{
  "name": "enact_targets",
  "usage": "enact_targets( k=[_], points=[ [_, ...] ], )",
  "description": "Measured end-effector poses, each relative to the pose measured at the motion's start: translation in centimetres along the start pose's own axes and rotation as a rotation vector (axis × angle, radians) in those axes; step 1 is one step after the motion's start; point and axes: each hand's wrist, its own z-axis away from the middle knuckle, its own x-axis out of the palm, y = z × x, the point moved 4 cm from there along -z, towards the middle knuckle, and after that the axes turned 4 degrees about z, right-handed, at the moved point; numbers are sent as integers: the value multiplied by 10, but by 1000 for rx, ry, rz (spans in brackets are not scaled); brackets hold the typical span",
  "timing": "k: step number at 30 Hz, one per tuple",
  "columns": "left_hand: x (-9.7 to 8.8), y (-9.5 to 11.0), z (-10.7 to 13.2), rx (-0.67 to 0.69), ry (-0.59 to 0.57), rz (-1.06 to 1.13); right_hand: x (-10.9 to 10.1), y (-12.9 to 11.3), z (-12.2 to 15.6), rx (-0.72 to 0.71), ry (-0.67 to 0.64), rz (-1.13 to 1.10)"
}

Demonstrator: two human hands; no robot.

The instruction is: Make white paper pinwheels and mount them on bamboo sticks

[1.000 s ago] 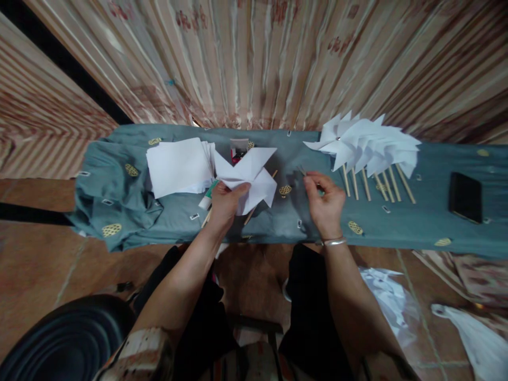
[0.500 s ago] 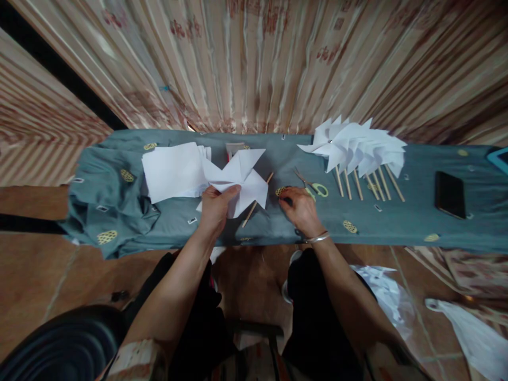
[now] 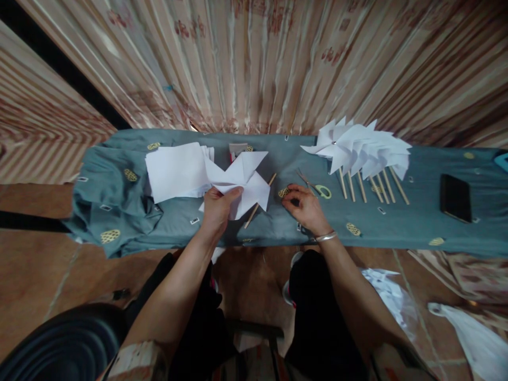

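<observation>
Where the view begins nearest me, a black round seat (image 3: 67, 344) sits low on the left, and white paper scraps (image 3: 387, 293) lie on the tiled floor (image 3: 32, 275) to the right of the knees. Farther up, the left hand (image 3: 216, 209) is clamped on a white paper pinwheel (image 3: 242, 177), thumb on top at its lower edge, holding it over the front part of the desk (image 3: 397, 227), which is draped in teal cloth. A wooden stick (image 3: 253, 213) slants out from behind the pinwheel's right side. The right hand (image 3: 305, 207), a metal bangle (image 3: 326, 236) at its wrist, rests palm down on the cloth with its fingers curled over something small and dark; I cannot tell whether they grip it. Just beyond its fingertips lie scissors (image 3: 317, 188) with green handles. Left of the pinwheel is a stack of white paper sheets (image 3: 174, 170). To the right is a fanned row of finished pinwheels (image 3: 361, 148) on sticks, then a black phone (image 3: 455, 197). Behind the desk hangs a striped curtain (image 3: 254, 63).
</observation>
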Motion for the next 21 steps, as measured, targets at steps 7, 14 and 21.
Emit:
enact_targets(
  k=[7, 14, 21],
  points=[
    [0, -1, -1, -1, -5, -11, -13, -4, 4, 7, 116, 93],
    [0, -2, -1, 0, 25, -16, -19, -1, 5, 75, 148, 126],
    [4, -5, 3, -8, -22, -4, -4, -7, 0, -47, 38, 280]
  ],
)
